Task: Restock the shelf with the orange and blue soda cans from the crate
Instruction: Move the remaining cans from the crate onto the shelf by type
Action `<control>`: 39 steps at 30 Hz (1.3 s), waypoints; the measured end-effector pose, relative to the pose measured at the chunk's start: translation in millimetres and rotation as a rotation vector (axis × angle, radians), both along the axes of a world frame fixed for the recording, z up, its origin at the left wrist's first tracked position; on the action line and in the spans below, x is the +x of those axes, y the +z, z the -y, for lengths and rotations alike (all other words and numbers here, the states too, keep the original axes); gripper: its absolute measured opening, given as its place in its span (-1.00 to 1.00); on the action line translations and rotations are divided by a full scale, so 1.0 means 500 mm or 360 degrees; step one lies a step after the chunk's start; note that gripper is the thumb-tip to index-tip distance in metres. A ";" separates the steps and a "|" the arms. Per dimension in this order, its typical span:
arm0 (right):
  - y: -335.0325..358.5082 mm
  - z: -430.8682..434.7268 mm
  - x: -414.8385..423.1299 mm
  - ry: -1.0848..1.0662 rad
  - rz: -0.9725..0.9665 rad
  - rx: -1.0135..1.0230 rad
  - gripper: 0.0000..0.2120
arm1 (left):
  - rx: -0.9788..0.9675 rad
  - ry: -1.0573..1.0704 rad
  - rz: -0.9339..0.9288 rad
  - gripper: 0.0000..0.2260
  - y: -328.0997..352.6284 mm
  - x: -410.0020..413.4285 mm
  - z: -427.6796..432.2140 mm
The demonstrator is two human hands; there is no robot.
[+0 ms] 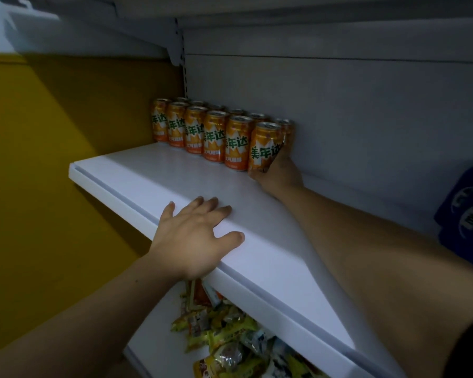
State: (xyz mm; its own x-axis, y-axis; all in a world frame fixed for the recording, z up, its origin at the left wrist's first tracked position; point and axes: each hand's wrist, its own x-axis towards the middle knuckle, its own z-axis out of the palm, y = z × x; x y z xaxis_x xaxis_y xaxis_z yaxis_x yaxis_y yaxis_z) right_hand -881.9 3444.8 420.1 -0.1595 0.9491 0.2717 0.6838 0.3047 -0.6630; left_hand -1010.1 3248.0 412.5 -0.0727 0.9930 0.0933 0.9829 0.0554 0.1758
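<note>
Head view, angled up at a white shelf (148,170). Right hand (280,173) clamped round the lower part of an orange can (265,147), at the right end of the front row, just beside its neighbour, base at the shelf surface. Two rows of upright orange cans (202,129) against the back panel. Left hand (194,238) flat on the shelf's front edge, fingers straight and spread apart, holding nothing. Blurred blue cans (464,214) at the far right, well apart. Snack packets (230,342) heaped below; yellow wall (38,159) to the left.

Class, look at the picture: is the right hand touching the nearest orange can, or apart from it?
Touching. Head view: the right hand grips the can low down, fingers curled round its base.
</note>
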 end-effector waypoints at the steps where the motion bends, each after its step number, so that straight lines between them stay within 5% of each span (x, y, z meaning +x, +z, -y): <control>1: 0.001 0.001 -0.002 -0.0002 0.0002 -0.0010 -0.04 | 0.0002 -0.0002 0.0006 -0.32 0.000 0.000 0.001; 8: 0.022 0.063 0.020 -0.0080 0.0038 -0.0119 0.01 | -0.0079 -0.0025 -0.0012 -0.41 0.004 -0.005 -0.008; 16: 0.081 0.237 0.080 0.0071 0.0381 -0.0078 -0.16 | -0.0103 0.0019 0.0362 -0.37 0.053 -0.036 0.073; 28: 0.091 0.547 -0.148 0.0646 0.0766 0.0015 -0.24 | -0.0167 0.0460 0.0465 -0.33 -0.006 -0.154 0.479; 39: -0.129 0.831 -0.447 0.1472 0.1184 -0.0159 -0.19 | -0.0463 0.1252 0.0780 -0.37 -0.205 -0.323 0.890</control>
